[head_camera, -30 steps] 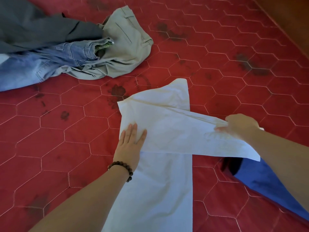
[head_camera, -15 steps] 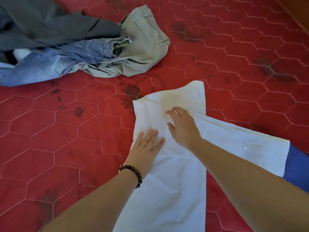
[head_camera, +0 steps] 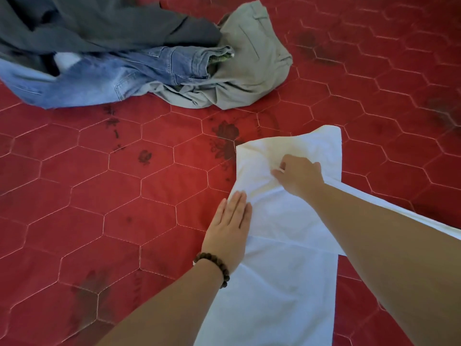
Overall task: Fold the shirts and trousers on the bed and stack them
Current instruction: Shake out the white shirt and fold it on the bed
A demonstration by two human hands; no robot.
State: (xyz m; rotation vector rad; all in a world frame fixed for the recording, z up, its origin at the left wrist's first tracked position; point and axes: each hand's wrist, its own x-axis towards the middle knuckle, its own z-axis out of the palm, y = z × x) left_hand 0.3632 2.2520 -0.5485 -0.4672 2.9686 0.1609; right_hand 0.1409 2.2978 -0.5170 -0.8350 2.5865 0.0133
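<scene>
White shirt [head_camera: 287,245] pressed flat on the red quilted bed [head_camera: 124,196].
It is pinned by the flat-fingered left hand [head_camera: 230,231]; a fold is pinched by the right hand [head_camera: 299,176]. Crumpled jeans [head_camera: 119,73], khaki trousers [head_camera: 249,66] and a grey garment [head_camera: 99,23] are heaped well apart.

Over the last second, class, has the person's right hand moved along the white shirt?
Yes. The right hand has moved from the shirt's right-hand edge leftward and up the white shirt, now beyond the flat left hand.
</scene>
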